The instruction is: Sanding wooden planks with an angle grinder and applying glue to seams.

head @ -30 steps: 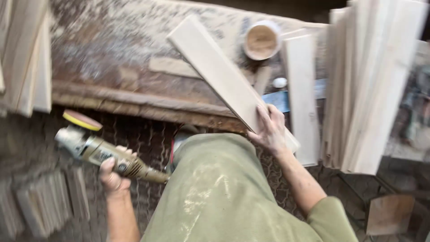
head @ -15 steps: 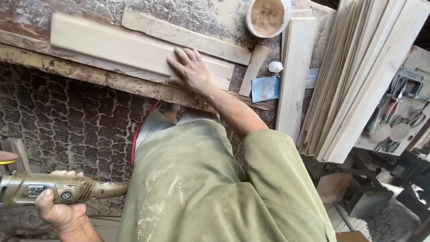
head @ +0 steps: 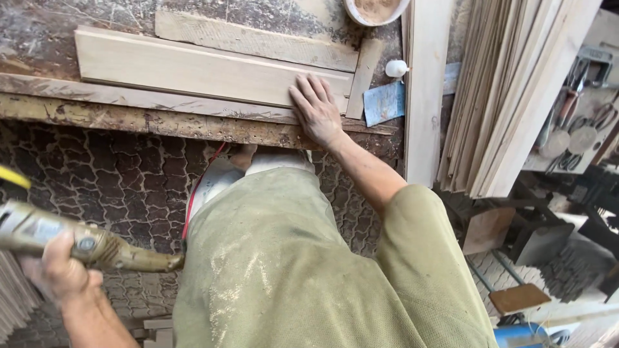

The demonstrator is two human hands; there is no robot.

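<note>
Right hand (head: 316, 109) slid along to right end of pale wood board (head: 193, 67), now flat, fingers spread. Left hand (head: 61, 270) wrapped tight on sander (head: 77, 241), lower left. Board smooth, long, on dusty desk (head: 39, 38), upper left. Risk: one-hand hold, board may slip; red cord (head: 193, 200) may snag leg.

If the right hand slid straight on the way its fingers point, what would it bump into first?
The right hand lies flat on the pale board, fingers pointing up the bench. Going on, it would probably meet the rougher strip just beyond.
</note>
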